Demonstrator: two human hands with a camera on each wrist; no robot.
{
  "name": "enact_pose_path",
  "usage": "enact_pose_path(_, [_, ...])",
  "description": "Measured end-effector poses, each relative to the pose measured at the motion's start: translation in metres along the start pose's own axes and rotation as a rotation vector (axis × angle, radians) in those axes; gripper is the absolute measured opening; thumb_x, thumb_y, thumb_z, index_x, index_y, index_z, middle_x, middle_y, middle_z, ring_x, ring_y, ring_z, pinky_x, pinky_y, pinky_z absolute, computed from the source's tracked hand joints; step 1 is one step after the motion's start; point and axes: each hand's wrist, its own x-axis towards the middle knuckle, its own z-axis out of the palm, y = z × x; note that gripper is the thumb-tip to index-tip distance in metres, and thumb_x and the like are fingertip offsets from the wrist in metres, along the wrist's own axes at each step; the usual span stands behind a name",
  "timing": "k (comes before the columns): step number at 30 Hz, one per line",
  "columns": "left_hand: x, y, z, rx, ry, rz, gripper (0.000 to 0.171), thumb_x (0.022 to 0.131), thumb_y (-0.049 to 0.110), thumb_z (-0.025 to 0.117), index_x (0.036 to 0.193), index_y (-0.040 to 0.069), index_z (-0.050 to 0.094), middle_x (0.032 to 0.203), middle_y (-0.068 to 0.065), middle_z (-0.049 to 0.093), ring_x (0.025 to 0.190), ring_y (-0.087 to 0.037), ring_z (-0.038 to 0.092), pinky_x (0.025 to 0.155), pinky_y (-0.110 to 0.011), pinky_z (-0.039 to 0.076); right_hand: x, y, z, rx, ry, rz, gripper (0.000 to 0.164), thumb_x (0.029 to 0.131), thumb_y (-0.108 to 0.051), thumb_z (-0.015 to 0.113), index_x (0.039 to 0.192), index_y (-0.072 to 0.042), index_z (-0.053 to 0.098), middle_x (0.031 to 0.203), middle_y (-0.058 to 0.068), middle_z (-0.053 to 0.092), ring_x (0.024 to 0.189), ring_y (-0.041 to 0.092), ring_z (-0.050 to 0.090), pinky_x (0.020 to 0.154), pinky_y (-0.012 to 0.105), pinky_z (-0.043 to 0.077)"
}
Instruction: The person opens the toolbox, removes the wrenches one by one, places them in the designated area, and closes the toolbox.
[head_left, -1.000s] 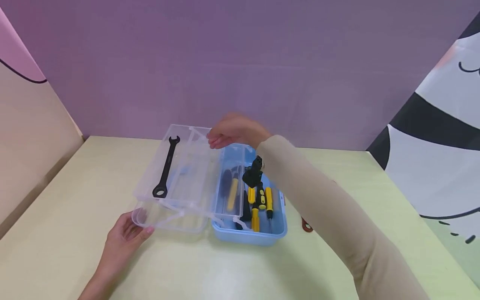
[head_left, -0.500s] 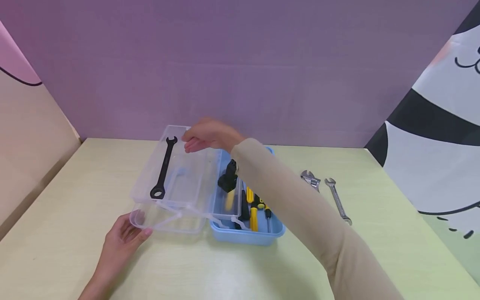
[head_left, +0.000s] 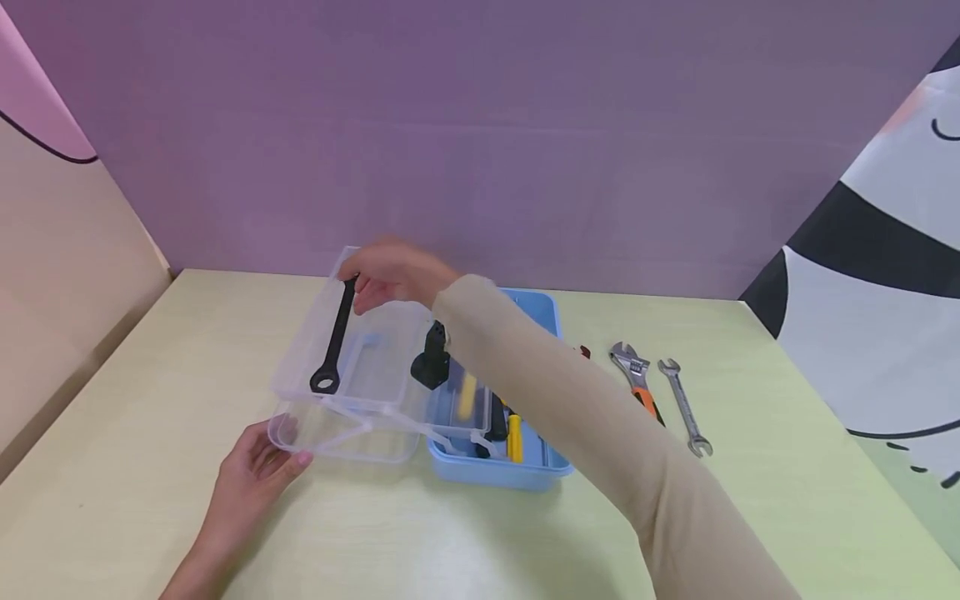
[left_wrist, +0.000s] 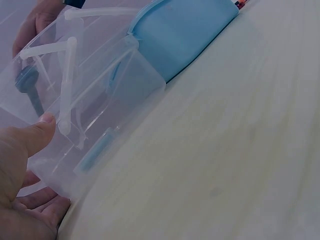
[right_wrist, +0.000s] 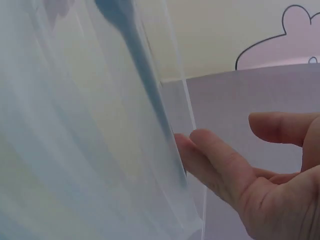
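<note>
In the head view a blue toolbox (head_left: 498,476) stands with its clear lid (head_left: 352,450) folded out to the left. A clear tray (head_left: 393,354) attached by white hinge arms spreads over that lid. Thumb and fingers of my left hand (head_left: 251,475) grip the lid's front left corner. A black combination wrench (head_left: 337,337) lies lengthwise in the tray, ring end toward me. My right hand (head_left: 393,271) is over the wrench's far end, hiding its open jaw. In the right wrist view, fingertips (right_wrist: 202,137) are right at the wrench's end, the thumb held apart.
Yellow-and-black screwdrivers (head_left: 514,437) lie in the toolbox, partly under my right sleeve (head_left: 570,400). On the table to the right are an adjustable wrench (head_left: 633,371) with an orange-and-black handle and a silver open-ended wrench (head_left: 685,408). A purple backdrop (head_left: 480,125) rises behind.
My right hand has moved left over the tray to the wrench's far end. The arm's shift uncovers the two wrenches at right. My left hand keeps its grip on the lid.
</note>
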Motion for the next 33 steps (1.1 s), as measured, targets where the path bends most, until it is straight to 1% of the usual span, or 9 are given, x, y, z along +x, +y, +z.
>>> enact_pose_path(5, [0.0, 0.001, 0.001, -0.005, -0.01, -0.005, 0.052, 0.089, 0.005, 0.066, 0.131, -0.009, 0.038, 0.136, -0.033, 0.044, 0.1, 0.022, 0.046, 0.087, 0.002, 0.042, 0.0, -0.001, 0.008, -0.035, 0.007, 0.034, 0.045, 0.095, -0.014, 0.056, 0.136, 0.001, 0.043, 0.132, 0.028, 0.05, 0.103, 0.037, 0.065, 0.089, 0.036, 0.057])
enact_pose_path(7, [0.0, 0.002, 0.003, -0.007, -0.012, -0.002, 0.052, 0.089, 0.004, 0.065, 0.131, -0.009, 0.038, 0.135, -0.033, 0.045, 0.1, 0.022, 0.046, 0.088, 0.002, 0.043, 0.001, 0.0, 0.01, -0.025, 0.017, 0.05, 0.046, 0.095, -0.014, 0.056, 0.137, 0.0, 0.042, 0.133, 0.028, 0.049, 0.103, 0.036, 0.065, 0.089, 0.036, 0.057])
enact_pose_path(12, [-0.001, 0.004, 0.006, -0.01, -0.012, -0.004, 0.052, 0.089, 0.004, 0.066, 0.131, -0.009, 0.038, 0.135, -0.032, 0.046, 0.1, 0.021, 0.047, 0.088, 0.001, 0.043, 0.005, 0.005, 0.015, 0.027, 0.01, 0.07, 0.045, 0.097, -0.014, 0.052, 0.139, -0.001, 0.04, 0.134, 0.029, 0.048, 0.105, 0.037, 0.064, 0.089, 0.037, 0.056])
enact_pose_path(15, [-0.001, 0.004, 0.006, -0.012, -0.008, -0.009, 0.053, 0.088, 0.004, 0.066, 0.131, -0.009, 0.038, 0.135, -0.032, 0.045, 0.099, 0.021, 0.047, 0.088, 0.001, 0.043, 0.006, 0.007, 0.018, 0.077, 0.017, 0.068, 0.043, 0.098, -0.013, 0.051, 0.137, 0.0, 0.042, 0.132, 0.029, 0.047, 0.101, 0.037, 0.065, 0.089, 0.038, 0.057])
enact_pose_path(18, [0.001, 0.004, 0.007, -0.018, -0.008, -0.013, 0.053, 0.088, 0.004, 0.066, 0.131, -0.01, 0.038, 0.136, -0.032, 0.044, 0.1, 0.022, 0.046, 0.088, 0.001, 0.043, 0.007, 0.008, 0.021, 0.112, 0.048, 0.06, 0.042, 0.097, -0.014, 0.051, 0.137, -0.001, 0.043, 0.131, 0.03, 0.048, 0.089, 0.035, 0.065, 0.087, 0.038, 0.057])
enact_pose_path(22, [0.002, 0.004, 0.007, -0.018, -0.009, -0.019, 0.054, 0.089, 0.005, 0.066, 0.131, -0.011, 0.037, 0.137, -0.033, 0.042, 0.099, 0.023, 0.046, 0.088, 0.001, 0.043, 0.005, 0.008, 0.023, 0.093, 0.082, 0.064, 0.045, 0.096, -0.016, 0.054, 0.138, -0.004, 0.042, 0.132, 0.026, 0.049, 0.076, 0.029, 0.063, 0.084, 0.035, 0.059])
enact_pose_path(26, [0.002, 0.004, 0.008, -0.014, -0.008, -0.028, 0.054, 0.089, 0.006, 0.066, 0.131, -0.011, 0.037, 0.137, -0.033, 0.043, 0.098, 0.023, 0.046, 0.087, 0.001, 0.043, 0.005, 0.009, 0.024, 0.081, 0.087, 0.071, 0.047, 0.096, -0.017, 0.056, 0.14, -0.006, 0.042, 0.133, 0.023, 0.05, 0.071, 0.026, 0.061, 0.084, 0.034, 0.059])
enact_pose_path(30, [0.001, 0.004, 0.009, -0.02, -0.011, -0.023, 0.054, 0.089, 0.005, 0.066, 0.131, -0.01, 0.037, 0.137, -0.032, 0.043, 0.099, 0.022, 0.046, 0.088, 0.001, 0.043, 0.002, 0.01, 0.025, 0.073, 0.093, 0.068, 0.044, 0.096, -0.019, 0.057, 0.136, -0.006, 0.045, 0.124, 0.022, 0.055, 0.07, 0.026, 0.061, 0.083, 0.033, 0.06])
enact_pose_path(33, [0.001, 0.004, 0.01, -0.018, -0.015, -0.013, 0.053, 0.089, 0.005, 0.066, 0.13, -0.01, 0.037, 0.137, -0.032, 0.043, 0.1, 0.022, 0.046, 0.088, 0.001, 0.043, 0.001, 0.01, 0.025, 0.066, 0.086, 0.066, 0.043, 0.094, -0.017, 0.059, 0.133, -0.004, 0.047, 0.12, 0.022, 0.057, 0.07, 0.025, 0.061, 0.083, 0.032, 0.059])
